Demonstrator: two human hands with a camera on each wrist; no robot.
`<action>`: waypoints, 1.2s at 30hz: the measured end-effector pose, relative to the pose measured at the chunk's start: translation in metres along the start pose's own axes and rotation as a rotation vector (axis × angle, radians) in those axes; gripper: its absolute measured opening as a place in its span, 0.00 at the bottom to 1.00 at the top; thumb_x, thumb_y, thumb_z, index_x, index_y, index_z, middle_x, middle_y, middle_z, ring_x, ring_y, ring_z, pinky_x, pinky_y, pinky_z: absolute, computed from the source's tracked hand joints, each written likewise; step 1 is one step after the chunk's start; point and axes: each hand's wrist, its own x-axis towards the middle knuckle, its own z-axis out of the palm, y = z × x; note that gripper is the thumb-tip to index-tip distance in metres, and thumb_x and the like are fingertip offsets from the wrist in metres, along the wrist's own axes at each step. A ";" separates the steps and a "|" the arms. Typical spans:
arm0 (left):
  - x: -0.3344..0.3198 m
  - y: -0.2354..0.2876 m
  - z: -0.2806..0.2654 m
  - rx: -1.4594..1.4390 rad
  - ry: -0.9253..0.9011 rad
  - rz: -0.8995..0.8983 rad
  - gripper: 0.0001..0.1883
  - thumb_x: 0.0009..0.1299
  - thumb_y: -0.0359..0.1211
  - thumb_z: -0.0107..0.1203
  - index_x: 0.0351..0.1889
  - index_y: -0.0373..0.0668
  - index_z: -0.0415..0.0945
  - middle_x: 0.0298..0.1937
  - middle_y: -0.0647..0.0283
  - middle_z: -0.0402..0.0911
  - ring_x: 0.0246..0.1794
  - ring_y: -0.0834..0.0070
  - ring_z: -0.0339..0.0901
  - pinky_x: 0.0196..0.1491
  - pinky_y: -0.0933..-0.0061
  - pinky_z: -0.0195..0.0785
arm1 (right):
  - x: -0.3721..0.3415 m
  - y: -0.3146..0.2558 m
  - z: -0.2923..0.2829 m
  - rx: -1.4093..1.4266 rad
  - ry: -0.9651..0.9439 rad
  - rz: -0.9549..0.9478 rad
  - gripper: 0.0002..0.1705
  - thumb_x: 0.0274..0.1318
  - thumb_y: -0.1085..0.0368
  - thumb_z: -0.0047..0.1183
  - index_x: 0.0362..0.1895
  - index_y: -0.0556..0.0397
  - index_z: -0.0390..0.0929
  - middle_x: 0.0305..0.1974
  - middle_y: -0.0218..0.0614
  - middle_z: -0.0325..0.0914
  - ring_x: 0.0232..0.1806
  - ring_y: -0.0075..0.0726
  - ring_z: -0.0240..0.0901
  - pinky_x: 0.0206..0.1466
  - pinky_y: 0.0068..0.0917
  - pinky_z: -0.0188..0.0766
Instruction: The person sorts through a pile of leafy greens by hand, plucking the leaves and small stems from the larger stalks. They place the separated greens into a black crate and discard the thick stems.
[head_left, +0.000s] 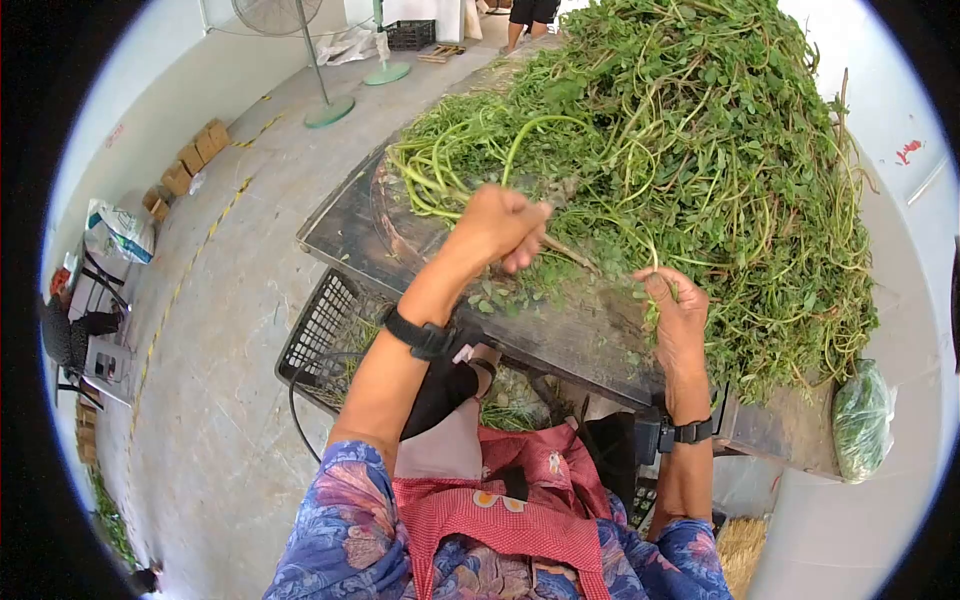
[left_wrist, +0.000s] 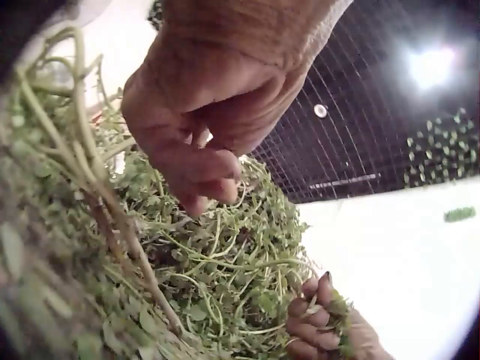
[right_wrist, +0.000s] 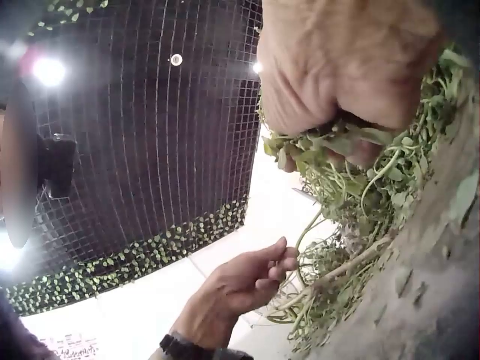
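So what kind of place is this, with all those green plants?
Probably a workroom where people sort picked greens: a big heap of leafy stems covers much of the table, with a black plastic crate and cardboard boxes nearby.

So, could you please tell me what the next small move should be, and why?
Perhaps bring the left hand across to the leafy sprig: the right hand already holds it beside the heap of greens, while the left is apart from it; whether the left holds a stem is unclear.
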 end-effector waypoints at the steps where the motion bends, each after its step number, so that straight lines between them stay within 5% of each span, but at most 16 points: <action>1: 0.009 0.004 0.004 0.001 -0.002 -0.002 0.18 0.67 0.38 0.53 0.21 0.33 0.74 0.14 0.61 0.75 0.09 0.81 0.70 0.10 0.81 0.62 | 0.000 0.001 -0.001 0.016 0.012 -0.041 0.11 0.54 0.61 0.57 0.34 0.56 0.80 0.30 0.29 0.78 0.26 0.17 0.67 0.30 0.16 0.63; 4: 0.053 0.012 0.012 0.297 0.106 0.227 0.15 0.65 0.38 0.54 0.24 0.33 0.75 0.14 0.61 0.75 0.11 0.74 0.73 0.17 0.73 0.68 | -0.001 -0.004 0.000 0.125 0.124 0.000 0.13 0.53 0.59 0.58 0.34 0.56 0.80 0.28 0.28 0.77 0.22 0.14 0.64 0.23 0.15 0.60; 6: 0.086 -0.001 0.023 0.785 0.263 0.421 0.16 0.61 0.39 0.58 0.29 0.32 0.75 0.23 0.54 0.79 0.23 0.61 0.78 0.31 0.63 0.73 | -0.007 -0.009 -0.005 0.142 0.178 -0.048 0.13 0.53 0.59 0.58 0.34 0.57 0.79 0.28 0.28 0.76 0.21 0.15 0.64 0.22 0.15 0.60; 7: 0.091 -0.002 0.030 0.789 0.259 0.420 0.16 0.61 0.39 0.58 0.29 0.32 0.75 0.23 0.54 0.79 0.23 0.61 0.78 0.31 0.63 0.73 | -0.008 -0.015 -0.006 0.145 0.182 -0.045 0.13 0.53 0.59 0.58 0.34 0.57 0.79 0.28 0.28 0.76 0.21 0.15 0.64 0.22 0.15 0.60; 10: 0.099 -0.006 0.047 0.954 0.201 0.148 0.18 0.58 0.42 0.61 0.35 0.35 0.76 0.40 0.46 0.78 0.44 0.53 0.75 0.45 0.58 0.70 | -0.014 -0.031 -0.012 0.173 0.207 -0.154 0.13 0.53 0.59 0.58 0.33 0.57 0.79 0.28 0.30 0.76 0.21 0.18 0.64 0.22 0.16 0.61; 13: 0.105 -0.010 0.044 0.942 0.215 0.049 0.17 0.58 0.42 0.61 0.35 0.37 0.76 0.39 0.46 0.78 0.43 0.53 0.76 0.44 0.58 0.70 | -0.019 -0.043 -0.020 0.157 0.286 -0.164 0.14 0.52 0.58 0.59 0.33 0.56 0.80 0.29 0.31 0.76 0.21 0.18 0.64 0.23 0.16 0.62; 15: 0.100 -0.020 0.031 0.924 0.291 0.209 0.17 0.57 0.41 0.61 0.35 0.37 0.76 0.34 0.48 0.78 0.36 0.51 0.75 0.40 0.58 0.70 | -0.021 -0.044 -0.025 0.122 0.324 -0.216 0.13 0.52 0.58 0.59 0.33 0.56 0.80 0.30 0.31 0.76 0.20 0.18 0.64 0.23 0.16 0.62; 18: 0.060 0.002 0.013 0.848 0.165 0.353 0.13 0.59 0.39 0.61 0.34 0.40 0.78 0.28 0.59 0.78 0.25 0.65 0.73 0.29 0.67 0.69 | -0.027 -0.041 -0.033 0.129 0.329 -0.204 0.12 0.52 0.60 0.59 0.34 0.56 0.81 0.29 0.28 0.76 0.26 0.18 0.66 0.28 0.16 0.63; 20: 0.032 0.008 0.011 -0.129 -0.138 0.012 0.08 0.62 0.36 0.59 0.33 0.43 0.78 0.25 0.71 0.76 0.19 0.83 0.66 0.21 0.81 0.61 | -0.025 -0.034 -0.029 0.056 0.393 -0.227 0.11 0.53 0.61 0.59 0.35 0.56 0.81 0.29 0.27 0.77 0.28 0.17 0.66 0.30 0.16 0.63; 23: -0.004 0.012 0.017 -0.309 -0.212 -0.030 0.06 0.64 0.35 0.58 0.34 0.44 0.78 0.26 0.77 0.76 0.21 0.93 0.64 0.20 0.89 0.56 | -0.025 -0.025 -0.019 -0.127 0.482 -0.353 0.10 0.53 0.63 0.57 0.36 0.57 0.81 0.29 0.25 0.77 0.29 0.16 0.65 0.36 0.16 0.62; 25: -0.008 0.000 0.020 -0.324 -0.228 -0.046 0.07 0.64 0.35 0.58 0.35 0.43 0.78 0.28 0.75 0.78 0.22 0.91 0.65 0.20 0.88 0.57 | -0.023 -0.003 -0.026 -0.424 0.468 -0.346 0.10 0.54 0.64 0.57 0.36 0.58 0.80 0.29 0.25 0.77 0.30 0.16 0.65 0.35 0.17 0.63; 29: -0.015 -0.011 0.019 -0.337 -0.234 0.053 0.08 0.65 0.34 0.57 0.39 0.42 0.78 0.34 0.71 0.80 0.22 0.90 0.67 0.18 0.88 0.58 | -0.024 0.010 -0.063 -0.281 0.660 -0.159 0.13 0.55 0.63 0.55 0.38 0.60 0.80 0.28 0.28 0.77 0.31 0.17 0.66 0.36 0.17 0.64; 33: -0.021 -0.015 0.020 -0.428 -0.324 0.078 0.10 0.66 0.32 0.54 0.42 0.38 0.75 0.35 0.65 0.80 0.30 0.80 0.77 0.23 0.82 0.72 | -0.025 0.003 -0.095 -0.585 0.693 -0.039 0.14 0.55 0.63 0.54 0.43 0.60 0.79 0.32 0.32 0.79 0.34 0.19 0.69 0.40 0.18 0.66; 36: -0.023 -0.022 0.031 -0.586 -0.430 0.041 0.10 0.67 0.31 0.53 0.44 0.37 0.74 0.35 0.61 0.80 0.35 0.73 0.79 0.28 0.77 0.78 | -0.030 -0.019 -0.069 -0.520 0.661 -0.366 0.17 0.54 0.64 0.55 0.47 0.58 0.77 0.41 0.38 0.79 0.42 0.24 0.73 0.46 0.22 0.68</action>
